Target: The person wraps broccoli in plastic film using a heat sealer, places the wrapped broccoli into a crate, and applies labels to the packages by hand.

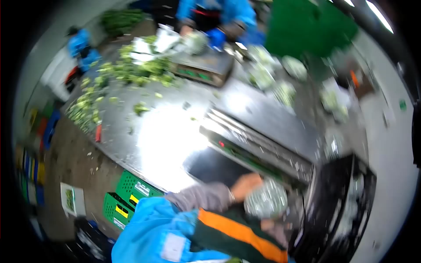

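A round pale-green head, cabbage-like and wrapped in shiny clear film (265,199), is between my two hands at the lower right. My left hand (246,186) lies against its upper left side, fingers curved and blurred. Below it, my right hand (274,229) is at its underside, mostly hidden by the head and smeared by motion. Just behind the head stands a long metal wrapping machine (258,144) with a dark flat plate (215,164) in front, on the steel table (118,136).
Across the table, a co-worker in blue (239,13) handles another head (195,43) at a scale (204,65). Leaf scraps (87,105) litter the left side. Black crates (326,206) with wrapped heads stand right; green crates (136,188) sit below left. Another person (82,49) stands far left.
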A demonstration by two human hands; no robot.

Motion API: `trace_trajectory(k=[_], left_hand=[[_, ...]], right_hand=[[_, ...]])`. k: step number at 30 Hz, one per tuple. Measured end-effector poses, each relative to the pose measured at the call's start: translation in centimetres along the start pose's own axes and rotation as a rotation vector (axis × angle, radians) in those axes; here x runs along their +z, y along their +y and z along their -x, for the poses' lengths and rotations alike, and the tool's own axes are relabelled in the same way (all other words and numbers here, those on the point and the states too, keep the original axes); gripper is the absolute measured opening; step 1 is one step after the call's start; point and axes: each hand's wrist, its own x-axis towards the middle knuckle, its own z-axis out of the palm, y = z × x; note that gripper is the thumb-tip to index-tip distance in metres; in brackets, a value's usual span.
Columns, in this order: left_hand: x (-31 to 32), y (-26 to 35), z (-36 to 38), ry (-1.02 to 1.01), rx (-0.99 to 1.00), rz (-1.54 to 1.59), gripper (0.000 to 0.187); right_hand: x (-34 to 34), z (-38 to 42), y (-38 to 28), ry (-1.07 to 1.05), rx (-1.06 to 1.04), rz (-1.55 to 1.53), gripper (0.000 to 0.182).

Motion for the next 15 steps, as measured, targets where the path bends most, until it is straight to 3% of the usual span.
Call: trace_trajectory(k=[1,2,3,4,5,7,8,9,10,11,13,14,15], left_hand=[[2.2,0.5,1.0,0.036,-0.175,0.599,0.018],[2.7,-0.1,1.2,-0.029,-0.281,0.599,0.016],[2.6,1.4,1.1,-0.027,-0.283,0.760,0.018],[2.6,2.3,1.2,-0.020,-0.233,0.675,0.019],[2.3,2.9,1.5,-0.041,-0.212,0.535,0.036],[-0.8,4.4,0.3,-0.458,-0.440,0.257,0.056],[-4.0,6.1,-1.9,-1.012,-0.823,0.176,0.088],[-5.7,8.8,-2.3,-1.145,-0.952,0.453,0.105],[-6.6,8.7,-3.2,-1.134,-0.977,0.568,0.097],[-6.8,8.3,-4.2,-1.139,-0.996,0.667,0.089],[-5.1,7.5,-5.8,-0.695,-1.006,0.912,0.064],[-5.7,6.7,-6.6,-0.735,-0.987,0.852,0.041],[-4.9,3.2,-6.6,-0.763,-0.934,0.835,0.036]], right_hand=[[-0.1,0.0,0.9,-0.026,-0.031,-0.045,0.020],[-0.4,-0.3,1.7,-0.059,-0.061,-0.071,0.020],[-0.8,-0.6,2.2,-0.088,-0.097,-0.081,0.020],[-1.1,-1.0,3.0,-0.113,-0.136,-0.079,0.020],[-1.1,-1.5,4.0,-0.128,-0.197,-0.058,0.020],[-0.4,-4.5,5.7,-0.058,-0.416,0.001,0.020],[-0.7,-6.4,5.8,0.038,-0.534,0.014,0.020],[-5.4,-7.7,-3.8,0.114,-0.558,-0.103,0.016],[-10.0,-8.9,-13.3,0.189,-0.590,-0.217,0.016],[-10.6,-9.4,-14.1,0.179,-0.619,-0.206,0.015],[-9.7,-9.7,-14.8,0.219,-0.587,-0.237,0.015],[-9.2,-9.8,-15.0,0.152,-0.666,-0.269,0.014],[-8.7,-9.6,-15.1,0.082,-0.748,-0.301,0.013]])
